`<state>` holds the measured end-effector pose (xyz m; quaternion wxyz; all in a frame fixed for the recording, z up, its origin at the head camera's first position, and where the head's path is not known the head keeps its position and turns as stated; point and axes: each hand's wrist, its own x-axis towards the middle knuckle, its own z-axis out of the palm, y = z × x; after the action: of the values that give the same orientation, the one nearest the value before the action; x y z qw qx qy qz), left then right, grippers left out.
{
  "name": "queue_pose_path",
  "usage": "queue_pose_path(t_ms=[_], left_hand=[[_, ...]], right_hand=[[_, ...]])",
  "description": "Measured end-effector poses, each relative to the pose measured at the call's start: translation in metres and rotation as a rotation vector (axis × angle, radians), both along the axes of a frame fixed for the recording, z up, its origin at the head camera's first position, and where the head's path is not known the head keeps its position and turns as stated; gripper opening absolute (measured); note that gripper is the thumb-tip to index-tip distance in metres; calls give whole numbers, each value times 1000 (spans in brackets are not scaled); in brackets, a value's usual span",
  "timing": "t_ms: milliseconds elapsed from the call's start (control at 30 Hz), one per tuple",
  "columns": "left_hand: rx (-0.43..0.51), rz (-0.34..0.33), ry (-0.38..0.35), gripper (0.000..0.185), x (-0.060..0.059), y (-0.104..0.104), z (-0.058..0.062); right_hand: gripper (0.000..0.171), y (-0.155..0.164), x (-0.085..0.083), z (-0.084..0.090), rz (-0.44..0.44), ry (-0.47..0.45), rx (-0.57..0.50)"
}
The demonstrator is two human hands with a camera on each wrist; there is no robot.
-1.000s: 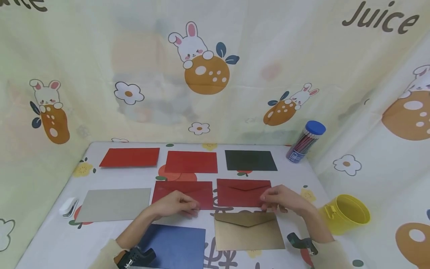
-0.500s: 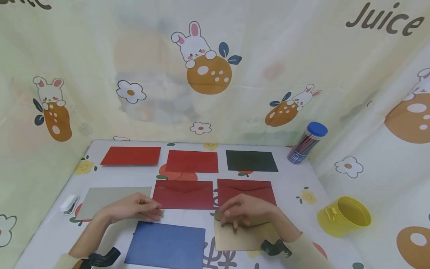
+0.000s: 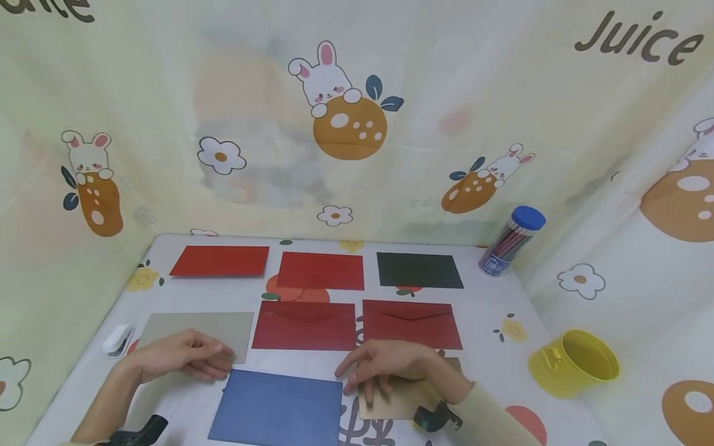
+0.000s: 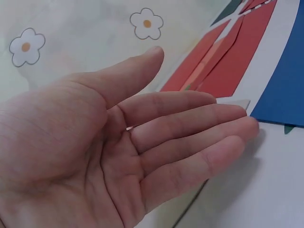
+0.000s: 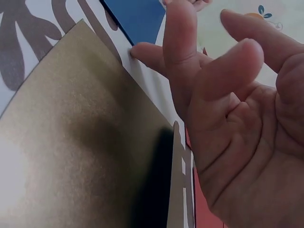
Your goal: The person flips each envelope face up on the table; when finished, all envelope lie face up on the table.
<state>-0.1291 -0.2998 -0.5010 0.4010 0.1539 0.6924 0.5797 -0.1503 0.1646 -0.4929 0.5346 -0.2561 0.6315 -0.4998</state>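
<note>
R hand point(image 3: 390, 365) fingers loose/spread over gold envelope point(image 3: 398, 399) at table's near edge beside blue one point(image 3: 279, 409), L hand point(image 3: 178, 359) flat on grey one point(image 3: 195, 328), nothing gripped; prob light, thin, bendy, slick card — pinch at edge/corner.

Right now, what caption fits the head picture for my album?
Two hands hover over coloured envelopes on a bunny-print table.

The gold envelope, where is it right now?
In the head view the gold envelope lies at the table's near edge, right of the blue envelope, under the open right hand.
</note>
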Motion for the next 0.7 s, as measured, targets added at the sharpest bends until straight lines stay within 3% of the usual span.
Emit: queue_pose_path(t_ms=[567, 700], left_hand=[[53, -12, -67, 45, 9, 1, -6], [32, 17, -57, 45, 8, 0, -5]], right_hand=[[44, 4, -9, -10, 63, -82, 2], [45, 4, -10, -11, 92, -86, -8]])
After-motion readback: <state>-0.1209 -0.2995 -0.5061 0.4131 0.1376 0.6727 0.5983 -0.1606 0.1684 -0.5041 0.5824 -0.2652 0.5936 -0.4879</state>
